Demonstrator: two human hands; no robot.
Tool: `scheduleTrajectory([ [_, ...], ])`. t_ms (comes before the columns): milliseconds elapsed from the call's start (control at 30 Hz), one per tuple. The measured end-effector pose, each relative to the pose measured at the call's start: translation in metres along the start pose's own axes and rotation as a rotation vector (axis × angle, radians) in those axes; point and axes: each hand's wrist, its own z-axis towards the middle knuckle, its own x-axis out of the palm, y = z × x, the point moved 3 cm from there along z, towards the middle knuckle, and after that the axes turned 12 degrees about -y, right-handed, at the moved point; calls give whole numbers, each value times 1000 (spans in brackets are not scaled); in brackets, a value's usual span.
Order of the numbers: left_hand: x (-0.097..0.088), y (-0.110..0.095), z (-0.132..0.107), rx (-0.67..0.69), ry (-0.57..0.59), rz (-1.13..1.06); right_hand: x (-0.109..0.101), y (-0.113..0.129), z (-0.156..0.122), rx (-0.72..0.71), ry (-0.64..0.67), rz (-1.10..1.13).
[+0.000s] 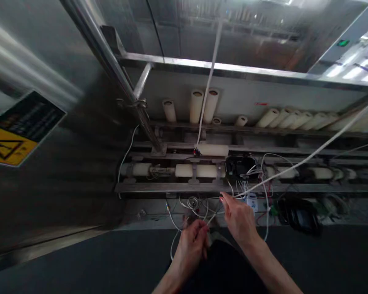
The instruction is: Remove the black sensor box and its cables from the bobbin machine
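Head view: left hand [192, 241] pinches thin white wires [202, 208] near centre; right hand [239, 218], fingers narrowly extended, touches the same tangle below cream cylindrical rollers [199, 170] on grey metal rail [171, 187].

Left hand [192, 241] and right hand [239, 218] bare, forearms unsleeved.

Head view: both bare forearms entered from the bottom edge and converged toward the centre. The left hand [192, 241] lay lower and nearer the body, back of the hand upward, fingers curled inward in a pinch. The right hand [239, 218] reached further forward, wrist straight, back of the hand up, fingers extended and close together, the tips pointing up and left. The two hands were near each other, not touching
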Motion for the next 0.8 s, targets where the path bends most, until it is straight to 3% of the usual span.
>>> scheduleTrajectory([
  [133,-11,3,-7,26,-32,86,-1,-12,1,80,-4,-89],
  [300,-30,20,9,66,-125,59,6,-26,12,181,45,-45],
  [433,-40,28,22,137,-199,172,19,-27,24,204,32,136],
  [567,-43,30,28,191,-224,275,27,-21,29,92,13,414],
  [633,-45,30,32,219,-254,334,30,-22,24,57,6,494],
  [700,-48,31,39,246,-310,404,35,-28,10,110,27,492],
  [800,-48,32,53,349,-388,550,51,-40,-24,241,172,433],
])
